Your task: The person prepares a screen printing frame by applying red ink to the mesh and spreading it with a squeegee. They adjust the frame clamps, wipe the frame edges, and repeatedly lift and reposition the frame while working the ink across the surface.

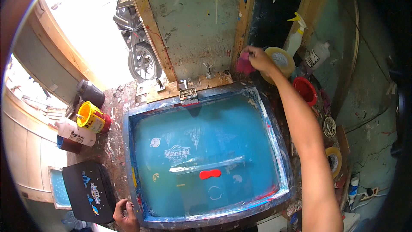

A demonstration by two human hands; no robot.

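A screen-printing screen (240, 124) with teal mesh and a blue, paint-stained frame lies flat in front of me. Pale designs and one red, rounded patch (210, 174) show on its mesh. Beyond its far right corner my right hand (259, 59) is closed on a pink cloth (245, 64), beside a roll of clear tape (278, 62). Down by the near left corner of the frame, my left hand (125, 215) has its fingers curled in, and nothing shows between them. A black printed fabric piece (88, 191) lies just left of that hand.
Metal hinge clamps (188, 96) hold the screen's far edge. At left stand a yellow tub (91, 117), a white bottle (75, 132) and a dark jar (91, 93). A spray bottle (296, 38), a red bowl (305, 91) and another tape roll (333, 162) line the right side.
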